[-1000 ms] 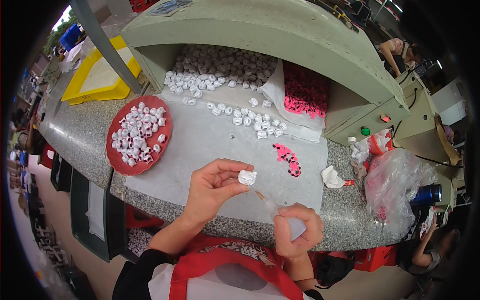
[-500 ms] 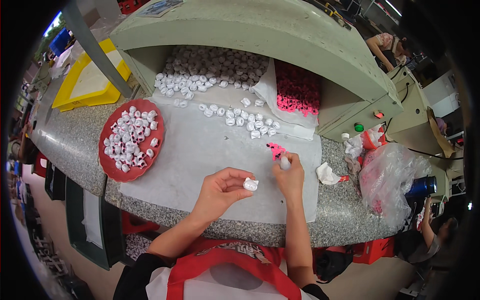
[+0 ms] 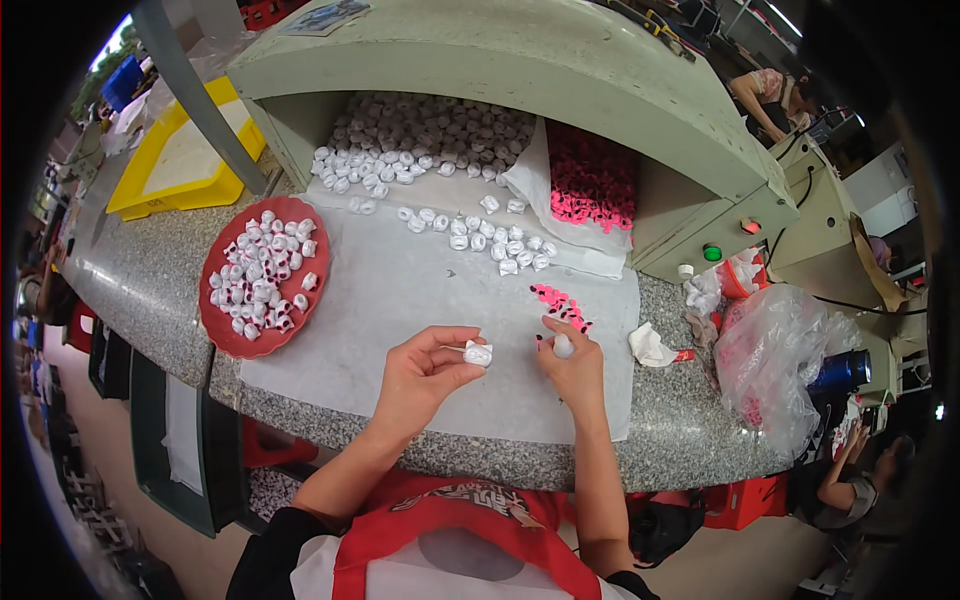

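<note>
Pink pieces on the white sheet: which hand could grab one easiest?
Probably the right hand. Its fingertips rest right at the near end of the little row of pink pieces, though it seems to carry a small white thing. The left hand is farther off and pinches a white piece.

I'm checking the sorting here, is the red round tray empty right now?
No, the red round tray holds a heap of small white pieces spread over most of its surface.

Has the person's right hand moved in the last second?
Yes. The right hand went from the near counter edge forward across the white sheet to the small pink pieces, and now rests just short of them.
</note>
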A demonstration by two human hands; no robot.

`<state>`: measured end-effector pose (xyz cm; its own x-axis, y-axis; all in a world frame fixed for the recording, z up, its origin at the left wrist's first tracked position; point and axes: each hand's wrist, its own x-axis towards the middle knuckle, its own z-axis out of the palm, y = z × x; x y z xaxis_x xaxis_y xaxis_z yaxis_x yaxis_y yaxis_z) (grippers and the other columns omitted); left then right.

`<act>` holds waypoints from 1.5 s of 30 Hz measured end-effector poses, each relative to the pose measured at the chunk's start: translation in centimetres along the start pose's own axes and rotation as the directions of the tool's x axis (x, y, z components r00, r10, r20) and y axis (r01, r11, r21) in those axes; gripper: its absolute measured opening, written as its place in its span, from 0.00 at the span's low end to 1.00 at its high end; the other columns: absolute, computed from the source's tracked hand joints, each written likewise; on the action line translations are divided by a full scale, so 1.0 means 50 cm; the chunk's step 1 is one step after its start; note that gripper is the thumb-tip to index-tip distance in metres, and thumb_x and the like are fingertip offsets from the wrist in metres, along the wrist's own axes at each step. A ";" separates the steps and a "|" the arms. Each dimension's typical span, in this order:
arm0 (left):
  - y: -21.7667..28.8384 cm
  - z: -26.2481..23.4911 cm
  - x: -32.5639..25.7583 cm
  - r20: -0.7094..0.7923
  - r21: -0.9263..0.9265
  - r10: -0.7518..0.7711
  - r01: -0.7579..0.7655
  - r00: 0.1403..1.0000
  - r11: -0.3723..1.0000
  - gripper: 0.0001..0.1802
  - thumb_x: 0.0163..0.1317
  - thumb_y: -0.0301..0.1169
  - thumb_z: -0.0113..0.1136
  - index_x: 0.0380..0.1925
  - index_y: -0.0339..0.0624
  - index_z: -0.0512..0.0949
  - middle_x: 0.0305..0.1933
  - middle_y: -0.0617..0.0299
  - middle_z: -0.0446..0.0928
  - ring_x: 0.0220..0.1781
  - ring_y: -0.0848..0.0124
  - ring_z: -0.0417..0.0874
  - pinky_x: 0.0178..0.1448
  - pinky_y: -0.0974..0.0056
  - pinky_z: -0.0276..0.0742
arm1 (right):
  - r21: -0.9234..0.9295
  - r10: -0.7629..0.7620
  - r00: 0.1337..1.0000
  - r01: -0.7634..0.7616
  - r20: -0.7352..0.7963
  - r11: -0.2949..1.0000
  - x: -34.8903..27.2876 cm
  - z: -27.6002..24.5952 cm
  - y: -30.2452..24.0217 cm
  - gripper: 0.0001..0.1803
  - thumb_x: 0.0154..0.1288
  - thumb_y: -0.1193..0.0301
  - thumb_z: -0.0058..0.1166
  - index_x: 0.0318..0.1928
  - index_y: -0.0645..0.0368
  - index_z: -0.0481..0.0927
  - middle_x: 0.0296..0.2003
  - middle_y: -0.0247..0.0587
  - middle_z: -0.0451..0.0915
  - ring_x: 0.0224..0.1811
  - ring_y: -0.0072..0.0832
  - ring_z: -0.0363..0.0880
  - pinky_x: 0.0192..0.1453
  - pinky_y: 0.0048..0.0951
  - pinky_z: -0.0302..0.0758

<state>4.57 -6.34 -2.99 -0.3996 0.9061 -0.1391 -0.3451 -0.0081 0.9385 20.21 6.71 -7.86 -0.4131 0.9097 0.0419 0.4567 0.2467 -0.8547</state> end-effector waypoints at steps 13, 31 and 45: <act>0.012 0.018 -0.013 -0.017 0.038 0.161 -0.160 0.987 0.986 0.17 0.49 0.13 0.55 0.42 0.31 0.71 0.44 0.56 0.74 0.43 0.74 0.76 0.46 0.72 0.75 | 0.540 0.071 0.907 -0.308 0.414 0.783 -0.062 -0.044 -0.116 0.10 0.51 0.83 0.49 0.38 0.69 0.74 0.26 0.39 0.75 0.20 0.19 0.71 0.22 0.20 0.70; 0.034 0.028 -0.029 0.105 0.114 0.264 -0.275 0.959 0.955 0.17 0.49 0.11 0.53 0.41 0.32 0.74 0.47 0.53 0.69 0.47 0.68 0.75 0.50 0.69 0.75 | 0.437 0.024 0.990 -0.083 0.138 0.896 -0.087 -0.023 -0.184 0.06 0.47 0.78 0.62 0.26 0.63 0.78 0.24 0.32 0.76 0.27 0.16 0.71 0.31 0.17 0.68; 0.034 0.034 -0.028 0.150 -0.068 0.230 -0.222 0.962 0.973 0.14 0.52 0.12 0.52 0.40 0.31 0.75 0.46 0.51 0.72 0.48 0.66 0.75 0.51 0.67 0.76 | 0.444 -0.172 0.983 0.124 0.069 0.887 -0.091 -0.033 -0.182 0.10 0.44 0.84 0.60 0.32 0.64 0.80 0.25 0.36 0.75 0.26 0.18 0.73 0.28 0.17 0.68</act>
<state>6.00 -6.88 -0.68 -0.3361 0.9329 0.1290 -0.3045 -0.2373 0.9225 19.25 0.89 0.57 -0.5386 0.8287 0.1522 0.0044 0.1834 -0.9830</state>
